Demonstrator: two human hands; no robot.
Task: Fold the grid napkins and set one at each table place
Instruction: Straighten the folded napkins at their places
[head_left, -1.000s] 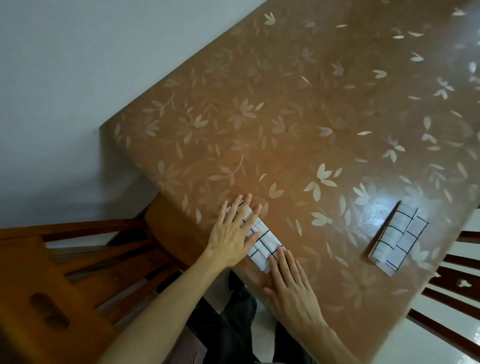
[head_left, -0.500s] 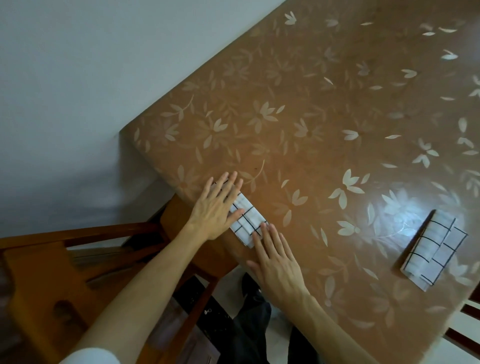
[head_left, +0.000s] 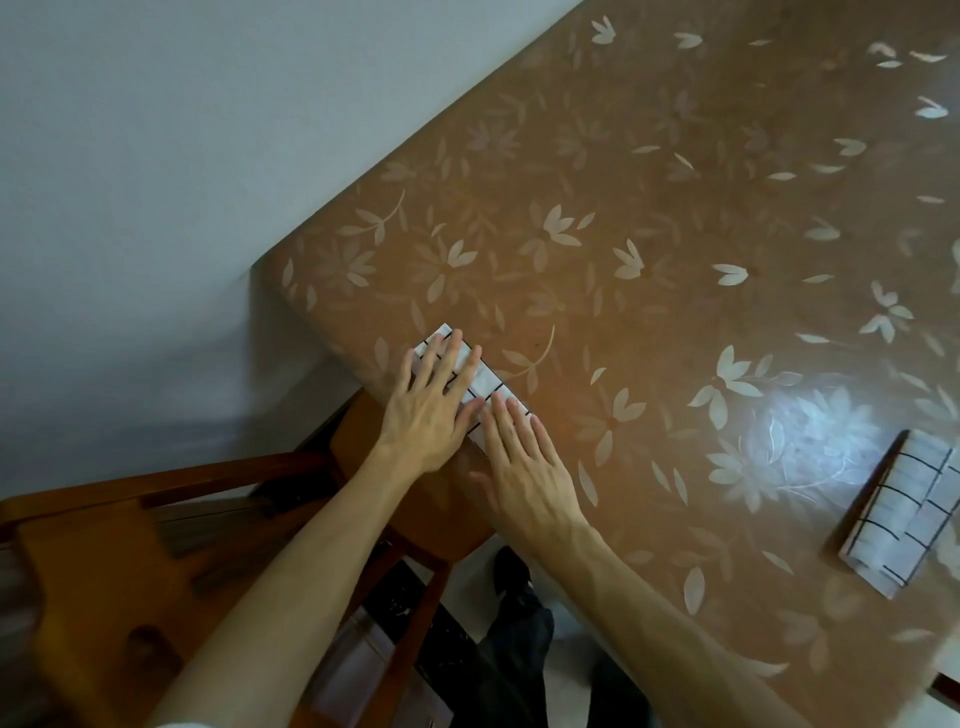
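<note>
A folded white napkin with a black grid (head_left: 487, 387) lies near the table's front edge, close to its left corner. My left hand (head_left: 432, 402) lies flat on it with straight, spread fingers and covers most of it. My right hand (head_left: 524, 465) is flat beside it, its fingertips pressing the napkin's near end. A second folded grid napkin (head_left: 906, 512) lies alone at the right side of the same edge.
The brown table (head_left: 649, 218) has a pale flower pattern and a bright glare patch near the right napkin. A wooden chair (head_left: 156, 545) stands under the left corner, below my left arm. A grey wall runs behind the table's left edge.
Both hands slid the napkin left along the table edge toward the corner, staying flat on it. The view shifted, so the second napkin now sits farther right.
</note>
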